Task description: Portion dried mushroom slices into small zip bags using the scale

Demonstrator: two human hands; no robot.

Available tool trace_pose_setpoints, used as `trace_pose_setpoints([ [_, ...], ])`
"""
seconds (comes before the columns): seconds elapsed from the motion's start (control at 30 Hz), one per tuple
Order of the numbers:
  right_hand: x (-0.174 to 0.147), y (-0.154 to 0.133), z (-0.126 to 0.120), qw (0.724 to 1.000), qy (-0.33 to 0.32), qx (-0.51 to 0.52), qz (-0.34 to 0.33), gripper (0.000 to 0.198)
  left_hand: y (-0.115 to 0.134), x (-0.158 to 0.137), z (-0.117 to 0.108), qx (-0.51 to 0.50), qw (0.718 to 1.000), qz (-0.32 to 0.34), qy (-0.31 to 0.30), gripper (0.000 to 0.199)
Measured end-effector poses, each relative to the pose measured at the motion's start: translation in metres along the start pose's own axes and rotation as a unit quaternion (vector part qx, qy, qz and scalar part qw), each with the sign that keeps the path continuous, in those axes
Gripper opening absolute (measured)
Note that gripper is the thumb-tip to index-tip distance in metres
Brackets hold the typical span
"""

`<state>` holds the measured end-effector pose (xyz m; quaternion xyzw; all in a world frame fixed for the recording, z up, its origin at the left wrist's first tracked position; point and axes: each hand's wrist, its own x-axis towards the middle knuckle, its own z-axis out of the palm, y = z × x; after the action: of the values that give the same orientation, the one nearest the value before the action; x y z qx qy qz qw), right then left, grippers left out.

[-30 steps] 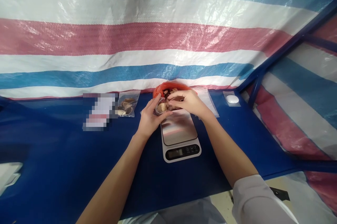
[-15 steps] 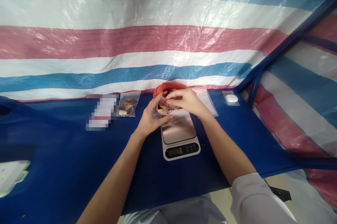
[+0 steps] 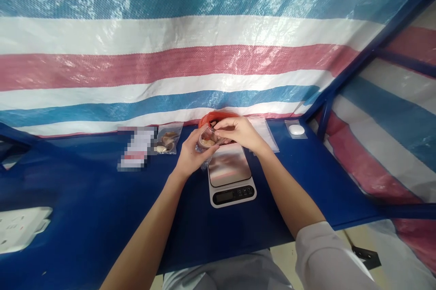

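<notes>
My left hand (image 3: pixel 190 154) is wrapped round a small clear plastic bag (image 3: pixel 206 139), its mouth held open above the far end of the kitchen scale (image 3: pixel 229 169). Pale tan pieces show inside, too small to name for certain. My right hand (image 3: pixel 240 131) is at the bag's mouth with thumb and fingers pinched together on its right edge; whether they also hold a piece is hidden. Right behind both hands sits an open red plastic bag (image 3: pixel 213 117) with brownish, stone-like pieces in it. The scale's display looks dark.
Left of the hands lies a clear bag of brown and pale pieces (image 3: pixel 166 141), beside a blurred-out card (image 3: pixel 138 148). Flat clear bags (image 3: pixel 269 135) and a small bag with a white rounded object (image 3: pixel 296 130) lie right. A white power strip (image 3: pixel 23 228) is at left.
The view has tilted up and shifted slightly. The clear bag has turned a little in my left hand, and its lower part now shows beneath the fingers. My right hand stays at its mouth.
</notes>
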<state>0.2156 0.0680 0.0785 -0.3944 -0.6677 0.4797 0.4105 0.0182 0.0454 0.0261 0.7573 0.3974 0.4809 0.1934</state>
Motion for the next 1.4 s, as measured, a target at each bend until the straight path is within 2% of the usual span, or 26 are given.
trace_pose_setpoints([
  [0.17, 0.002, 0.005, 0.004, 0.999, 0.006, 0.029, 0.011, 0.022, -0.005, -0.003, 0.001, 0.005, 0.999, -0.032, -0.033, 0.085],
  [0.23, 0.003, 0.008, 0.005, 0.999, 0.006, 0.029, 0.014, 0.024, -0.009, -0.007, 0.003, 0.003, 0.998, -0.039, -0.039, 0.088],
  [0.5, 0.004, 0.008, 0.0, 0.999, 0.031, -0.008, -0.019, 0.02, -0.02, -0.012, 0.001, 0.02, 0.999, -0.014, -0.032, 0.073],
  [0.63, 0.004, 0.008, 0.002, 0.998, 0.034, -0.044, -0.023, 0.015, -0.017, -0.011, 0.003, 0.01, 1.0, -0.012, -0.019, 0.075],
  [0.9, 0.001, 0.001, 0.002, 0.996, 0.026, -0.072, -0.047, 0.013, -0.01, -0.01, 0.005, -0.001, 0.999, -0.033, 0.017, 0.062],
  [1.03, -0.002, -0.001, -0.007, 0.994, 0.013, -0.085, -0.061, 0.013, -0.01, -0.009, -0.001, -0.015, 0.998, -0.051, 0.025, 0.059],
  [1.17, 0.0, 0.01, -0.023, 0.99, 0.008, -0.122, -0.068, 0.014, -0.015, -0.004, -0.011, -0.012, 0.998, -0.052, 0.027, 0.058],
  [1.27, 0.004, 0.021, -0.032, 0.967, 0.01, -0.248, -0.049, 0.014, -0.016, 0.003, -0.019, 0.015, 0.999, -0.043, 0.002, 0.058],
  [1.4, 0.006, 0.027, -0.028, 0.897, -0.003, -0.441, -0.019, 0.019, -0.016, 0.012, -0.023, 0.031, 0.998, -0.048, -0.03, 0.059],
])
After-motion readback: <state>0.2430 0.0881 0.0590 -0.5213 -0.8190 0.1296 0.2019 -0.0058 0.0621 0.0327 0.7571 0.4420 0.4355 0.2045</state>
